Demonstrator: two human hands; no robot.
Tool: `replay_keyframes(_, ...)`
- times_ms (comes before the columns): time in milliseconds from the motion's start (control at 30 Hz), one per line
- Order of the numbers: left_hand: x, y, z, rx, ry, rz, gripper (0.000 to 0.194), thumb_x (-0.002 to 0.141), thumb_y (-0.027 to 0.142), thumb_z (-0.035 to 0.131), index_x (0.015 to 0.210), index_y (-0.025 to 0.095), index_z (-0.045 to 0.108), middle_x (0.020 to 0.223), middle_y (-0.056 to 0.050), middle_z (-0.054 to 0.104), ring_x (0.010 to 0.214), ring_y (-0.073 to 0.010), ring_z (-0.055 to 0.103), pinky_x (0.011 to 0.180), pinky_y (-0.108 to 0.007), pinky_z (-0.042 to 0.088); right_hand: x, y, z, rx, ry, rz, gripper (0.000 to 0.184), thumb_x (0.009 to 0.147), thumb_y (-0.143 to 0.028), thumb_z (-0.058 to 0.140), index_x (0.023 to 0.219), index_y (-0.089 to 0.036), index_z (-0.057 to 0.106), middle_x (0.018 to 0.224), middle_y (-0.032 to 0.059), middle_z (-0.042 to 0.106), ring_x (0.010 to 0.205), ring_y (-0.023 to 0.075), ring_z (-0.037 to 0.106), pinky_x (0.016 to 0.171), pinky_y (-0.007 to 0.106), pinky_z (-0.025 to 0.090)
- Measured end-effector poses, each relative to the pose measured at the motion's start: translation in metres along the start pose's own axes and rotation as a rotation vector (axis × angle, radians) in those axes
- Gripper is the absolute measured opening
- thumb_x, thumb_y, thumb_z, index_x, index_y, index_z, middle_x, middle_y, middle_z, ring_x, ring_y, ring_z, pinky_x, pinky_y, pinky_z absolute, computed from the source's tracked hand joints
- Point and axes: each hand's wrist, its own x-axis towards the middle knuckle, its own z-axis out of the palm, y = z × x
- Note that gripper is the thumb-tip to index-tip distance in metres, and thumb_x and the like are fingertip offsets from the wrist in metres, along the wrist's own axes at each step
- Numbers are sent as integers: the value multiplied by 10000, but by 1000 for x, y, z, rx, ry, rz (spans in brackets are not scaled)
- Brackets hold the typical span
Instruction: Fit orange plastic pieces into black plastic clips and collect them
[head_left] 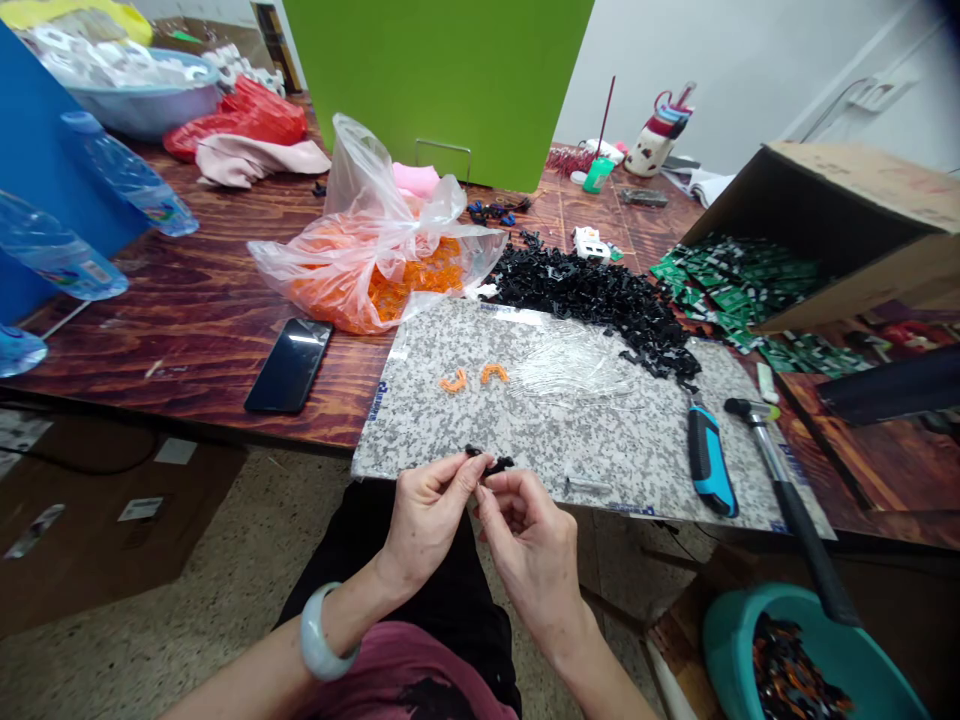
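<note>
Close to the front edge of a speckled grey stone slab (420, 440), my left hand (431, 510) pinches a small black plastic part (499, 466). My right hand (529, 535) meets it there, thumb and fingertips closed together against the part's lower side. Whatever those right fingertips hold is too small to make out. Two curved orange plastic pieces (493, 374) lie on the slab beyond my hands. To their right is a spread of thin, clear or silvery strands (574, 370). A large heap of black plastic parts (585, 290) covers the slab's back edge.
An open plastic bag of orange pieces (405, 275) sits behind left, near a phone (289, 365). At right lie a blue-black handled tool (711, 460) and a hammer (787, 500), its handle overhanging the edge. A cardboard box (862, 190) spills green boards; a teal tub (731, 640) stands below.
</note>
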Motion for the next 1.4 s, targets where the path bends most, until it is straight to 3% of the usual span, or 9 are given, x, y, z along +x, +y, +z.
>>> replay_keyframes(233, 1, -3, -5, 121, -11, 128, 290, 876, 313, 548, 703, 134, 697, 654, -13, 672, 590, -134, 583, 531, -197, 427, 5, 1, -6, -21, -24, 72, 113, 854, -225, 554, 943, -202, 488, 583, -50, 616, 501, 95, 572, 510, 170, 427)
replay_keyframes(567, 1, -7, -14, 462, -116, 353, 314, 913, 199, 456, 631, 150, 586, 568, 7, 508, 538, -122, 478, 537, -234, 363, 24, 5, -20, -63, -319, 120, 206, 829, -176, 530, 1027, -187, 474, 534, -69, 551, 447, 101, 513, 469, 180, 369)
replay_keyframes(733, 0, -1, -17, 530, -234, 362, 306, 905, 173, 422, 627, 171, 551, 596, 0, 527, 563, -131, 486, 555, -235, 361, 30, 3, -29, -239, -454, 4, 236, 835, -139, 518, 1064, -191, 490, 520, -83, 480, 466, 114, 505, 508, 190, 365)
replay_keyframes(967, 2, 21, -31, 471, -468, 154, 364, 886, 217, 444, 556, 162, 586, 511, 28, 497, 489, -102, 431, 491, -214, 314, 38, 8, -42, -458, -638, -327, 186, 886, -248, 528, 1065, -203, 500, 615, -33, 597, 511, 151, 593, 486, 205, 369)
replay_keyframes(1067, 5, 21, -34, 260, -481, -19, 355, 881, 283, 477, 601, 146, 647, 510, 14, 556, 492, -106, 483, 482, -198, 350, 37, 17, -43, -408, -540, -402, 239, 886, -379, 545, 1048, -205, 516, 609, -39, 600, 495, 124, 573, 495, 198, 395)
replay_keyframes(1167, 7, 15, -33, 58, -386, -168, 303, 851, 334, 526, 711, 125, 695, 536, -13, 621, 513, -123, 549, 509, -203, 423, 32, 26, -39, -333, -356, -428, 262, 888, -426, 528, 999, -190, 540, 603, -29, 588, 498, 104, 549, 520, 193, 424)
replay_keyframes(1300, 8, 9, -29, -41, -296, -243, 279, 810, 363, 578, 777, 120, 711, 546, -15, 644, 500, -118, 559, 501, -202, 441, 23, 28, -32, -219, -227, -291, 311, 827, -423, 619, 1016, -186, 547, 667, -20, 593, 510, 89, 522, 510, 183, 448)
replay_keyframes(1400, 8, 10, -28, -66, -281, -242, 264, 799, 355, 593, 769, 120, 709, 548, -9, 640, 494, -111, 549, 495, -197, 441, 20, 25, -29, -157, -219, -222, 306, 801, -387, 658, 1002, -175, 566, 726, 3, 612, 549, 95, 538, 525, 193, 468)
